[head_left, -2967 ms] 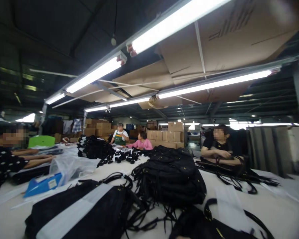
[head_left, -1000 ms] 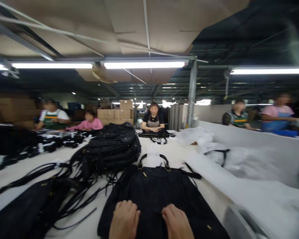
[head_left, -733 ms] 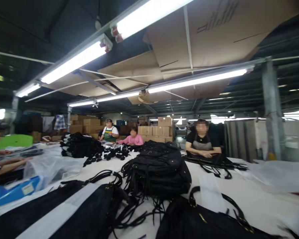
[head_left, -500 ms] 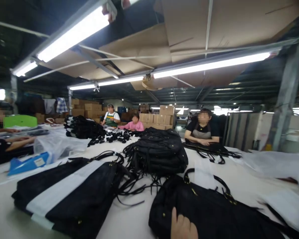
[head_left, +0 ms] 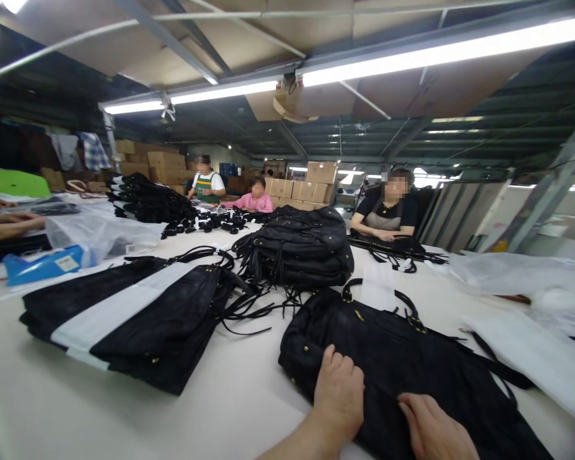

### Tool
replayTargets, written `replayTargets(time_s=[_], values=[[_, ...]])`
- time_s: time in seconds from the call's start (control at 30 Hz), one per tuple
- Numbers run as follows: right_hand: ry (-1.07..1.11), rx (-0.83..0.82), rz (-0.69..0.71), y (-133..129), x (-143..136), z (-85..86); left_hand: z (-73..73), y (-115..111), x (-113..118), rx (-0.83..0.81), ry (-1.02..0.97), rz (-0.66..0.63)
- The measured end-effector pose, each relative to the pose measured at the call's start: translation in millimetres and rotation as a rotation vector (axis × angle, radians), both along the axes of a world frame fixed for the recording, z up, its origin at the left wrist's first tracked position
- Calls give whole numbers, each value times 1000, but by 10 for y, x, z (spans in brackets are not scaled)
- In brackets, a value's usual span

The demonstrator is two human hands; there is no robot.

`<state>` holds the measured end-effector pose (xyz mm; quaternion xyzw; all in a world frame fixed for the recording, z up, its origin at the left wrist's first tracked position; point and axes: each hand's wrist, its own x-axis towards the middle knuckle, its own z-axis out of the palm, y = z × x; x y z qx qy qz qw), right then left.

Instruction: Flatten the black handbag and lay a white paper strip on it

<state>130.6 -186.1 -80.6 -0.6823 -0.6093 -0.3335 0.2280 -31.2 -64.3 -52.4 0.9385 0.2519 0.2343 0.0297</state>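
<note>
A black handbag (head_left: 388, 358) with short handles and brass-coloured fittings lies on the white table (head_left: 138, 415) right in front of me. My left hand (head_left: 339, 386) is closed on its near left part, the fingers curled into the fabric. Farther right, my right hand (head_left: 434, 425) pinches the bag's near side between thumb and fingers. A sheet of white paper (head_left: 377, 285) stands up by the handles. To the left lies a stack of black bags with a white paper band (head_left: 124, 313) across it.
Behind the bag rises a pile of black bags (head_left: 297, 246) with dangling straps. A blue tape dispenser-like object (head_left: 43, 265) and clear plastic (head_left: 105, 230) lie at left. White sheets (head_left: 536, 358) lie at right. A co-worker (head_left: 386, 211) sits across the table.
The view has tilted down, so the table sits higher in the picture. My right hand has come into view on the bag, and more of my left hand and forearm shows.
</note>
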Motion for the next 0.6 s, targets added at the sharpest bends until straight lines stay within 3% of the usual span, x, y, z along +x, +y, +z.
replayTargets(time_s=[0.17,0.3,0.43,0.5,0.6], values=[[89,-47,-60,16,-72,1,25,-6,-14,1,-11,12],[105,-125,-74,-91,16,143,56,-10,-20,-10,-63,13],[-9,-191,-316,-366,173,330,70,-13,-23,-7,-141,-13],[-44,-197,-413,-455,207,375,60,-33,-5,78,-232,-29],[-63,-175,-461,-460,219,390,60,-137,34,235,-375,-192]])
